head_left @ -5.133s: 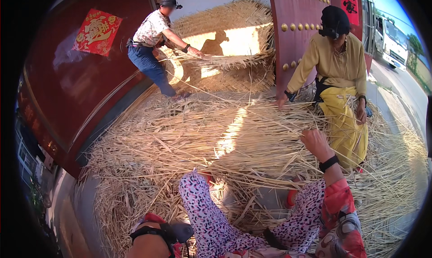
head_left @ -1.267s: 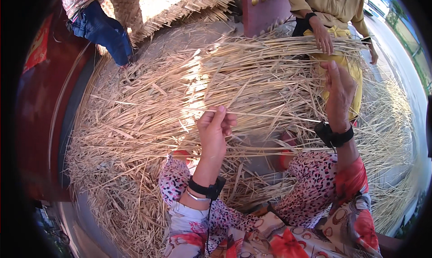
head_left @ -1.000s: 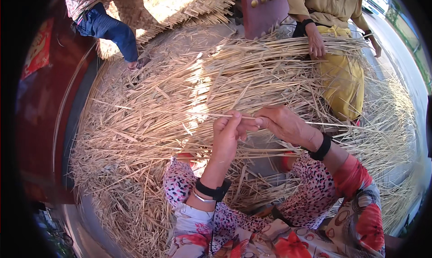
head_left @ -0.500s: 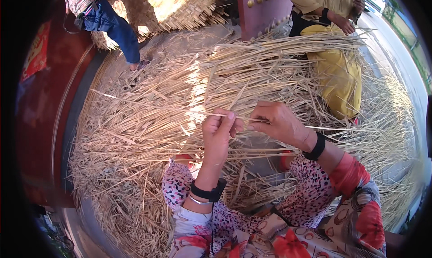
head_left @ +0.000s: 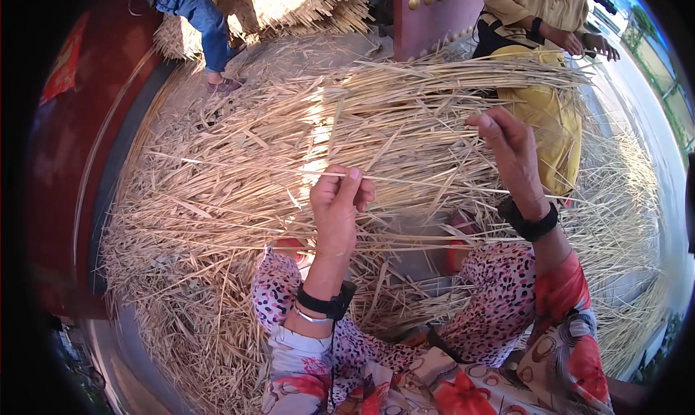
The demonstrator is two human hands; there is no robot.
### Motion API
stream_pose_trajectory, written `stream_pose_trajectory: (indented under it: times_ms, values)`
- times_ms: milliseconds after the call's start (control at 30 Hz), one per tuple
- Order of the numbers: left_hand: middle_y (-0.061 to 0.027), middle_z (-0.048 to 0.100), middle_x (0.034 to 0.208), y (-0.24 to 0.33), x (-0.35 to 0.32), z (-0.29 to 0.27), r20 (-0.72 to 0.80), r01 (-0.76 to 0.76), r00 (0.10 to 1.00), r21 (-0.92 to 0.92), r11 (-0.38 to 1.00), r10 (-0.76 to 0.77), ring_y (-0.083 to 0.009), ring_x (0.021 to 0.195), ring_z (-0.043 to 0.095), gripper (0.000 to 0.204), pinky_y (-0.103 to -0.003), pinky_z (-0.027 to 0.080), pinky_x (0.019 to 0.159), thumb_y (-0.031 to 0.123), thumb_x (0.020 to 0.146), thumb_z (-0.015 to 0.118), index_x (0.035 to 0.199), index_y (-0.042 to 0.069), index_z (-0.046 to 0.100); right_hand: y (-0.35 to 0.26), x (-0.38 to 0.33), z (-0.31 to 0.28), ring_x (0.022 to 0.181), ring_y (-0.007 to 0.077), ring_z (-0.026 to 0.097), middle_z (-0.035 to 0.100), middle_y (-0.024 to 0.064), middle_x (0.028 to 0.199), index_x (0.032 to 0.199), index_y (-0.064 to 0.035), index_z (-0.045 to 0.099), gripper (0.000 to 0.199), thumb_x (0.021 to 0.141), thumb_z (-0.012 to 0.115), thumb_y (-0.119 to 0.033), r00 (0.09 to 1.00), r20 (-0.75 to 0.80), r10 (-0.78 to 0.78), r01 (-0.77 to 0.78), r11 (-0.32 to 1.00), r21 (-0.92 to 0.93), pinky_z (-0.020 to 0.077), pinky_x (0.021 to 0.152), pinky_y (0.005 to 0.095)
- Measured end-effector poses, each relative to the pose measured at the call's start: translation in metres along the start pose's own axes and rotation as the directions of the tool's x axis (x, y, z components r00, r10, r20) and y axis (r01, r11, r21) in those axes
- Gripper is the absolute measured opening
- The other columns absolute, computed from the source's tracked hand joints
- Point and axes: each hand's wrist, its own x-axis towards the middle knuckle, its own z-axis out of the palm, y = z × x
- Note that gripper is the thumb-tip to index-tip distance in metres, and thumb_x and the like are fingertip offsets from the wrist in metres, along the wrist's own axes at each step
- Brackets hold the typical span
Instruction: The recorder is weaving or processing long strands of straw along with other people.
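Note:
Between the thumb and fingers of my left hand (head_left: pixel 340 194) is a thin, pale dry reed stalk (head_left: pixel 405 180), held crosswise over the pile. It runs out to both sides of the hand. My right hand (head_left: pixel 512 151) is raised to the right, apart from that stalk. Its thumb and forefinger are pressed together, the other fingers curled; whatever they may pinch is too small to make out. Below both hands spreads a thick pile of dry reed stalks (head_left: pixel 253 136), with leaf scraps mixed in.
A co-worker in yellow trousers (head_left: pixel 532 100) sits at the far right, hands raised. Another person in blue jeans (head_left: pixel 206 20) stands at the far left by a woven mat (head_left: pixel 304 6). A studded purple door panel (head_left: pixel 434 20) stands behind; a dark red door (head_left: pixel 119 118) borders the left.
My right hand has left the stalk and moved up and to the right. My left hand keeps its hold, shifted slightly left. The co-worker's hands and the standing person have moved too.

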Motion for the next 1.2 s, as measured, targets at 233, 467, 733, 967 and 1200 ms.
stream_pose_trajectory:
  times_ms: [233, 467, 733, 967, 1200]
  values:
    - [-0.0064, 0.061, 0.069, -0.002, -0.003, 0.012, 0.099, -0.011, 0.995, 0.001, 1.0, 0.011, -0.01, 0.058, 0.054, 0.015, -0.021, 0.039, 0.05, 0.017, 0.092, 0.058, 0.083, 0.005, 0.055, -0.008, -0.029, 0.053, 0.075, 0.0359, 0.058, 0.055, 0.0178, 0.082, 0.089, 0.0009, 0.051, 0.013, 0.089, 0.05, -0.012, 0.784, 0.585, -0.205, 0.374, 0.909, -0.183, 0.0455, 0.064, 0.0437]
    - [-0.0049, 0.062, 0.069, -0.001, -0.009, 0.014, 0.087, -0.03, 0.996, 0.088, 0.996, 0.022, -0.008, 0.057, 0.055, 0.016, -0.019, 0.039, 0.05, 0.017, 0.093, 0.057, 0.083, 0.005, 0.056, -0.004, -0.033, 0.051, 0.058, 0.0367, 0.056, 0.053, 0.0153, 0.059, 0.079, -0.0025, 0.049, 0.013, 0.085, 0.052, -0.014, 0.801, 0.587, -0.121, 0.366, 0.874, -0.32, 0.0445, 0.054, 0.0451]
    - [-0.006, 0.065, 0.07, -0.005, -0.02, 0.029, 0.172, -0.293, 0.951, 0.232, 0.928, 0.257, -0.0099, 0.06, 0.061, 0.014, -0.019, 0.04, 0.047, 0.012, 0.092, 0.056, 0.083, 0.002, 0.059, 0.006, -0.027, 0.052, 0.056, 0.0382, 0.052, 0.049, 0.0185, 0.061, 0.079, -0.0001, 0.046, 0.01, 0.084, 0.049, -0.008, 0.793, 0.572, -0.209, 0.503, 0.755, -0.421, 0.0405, 0.052, 0.0436]
    - [-0.0085, 0.054, 0.08, 0.048, 0.033, -0.104, -0.344, -0.326, 0.924, -0.474, 0.818, 0.169, -0.0134, 0.069, 0.05, 0.03, -0.024, 0.038, 0.053, 0.025, 0.1, 0.04, 0.085, 0.001, 0.048, 0.07, -0.047, 0.021, 0.086, 0.0282, 0.058, 0.058, 0.0138, 0.092, 0.091, -0.0023, 0.054, 0.012, 0.085, 0.053, -0.013, 0.63, 0.604, -0.488, 0.772, 0.305, -0.558, 0.0457, 0.068, 0.0425]
    - [-0.011, 0.052, 0.082, 0.065, 0.014, -0.127, -0.225, -0.183, 0.973, -0.656, 0.732, 0.042, -0.0176, 0.07, 0.049, 0.056, -0.027, 0.038, 0.053, 0.048, 0.098, 0.034, 0.091, -0.005, 0.051, 0.108, -0.047, 0.027, 0.111, 0.0299, 0.05, 0.051, 0.0127, 0.116, 0.114, -0.0076, 0.056, 0.03, 0.087, 0.054, -0.021, 0.857, 0.465, 0.222, 0.287, 0.544, -0.789, 0.0399, 0.087, 0.0521]
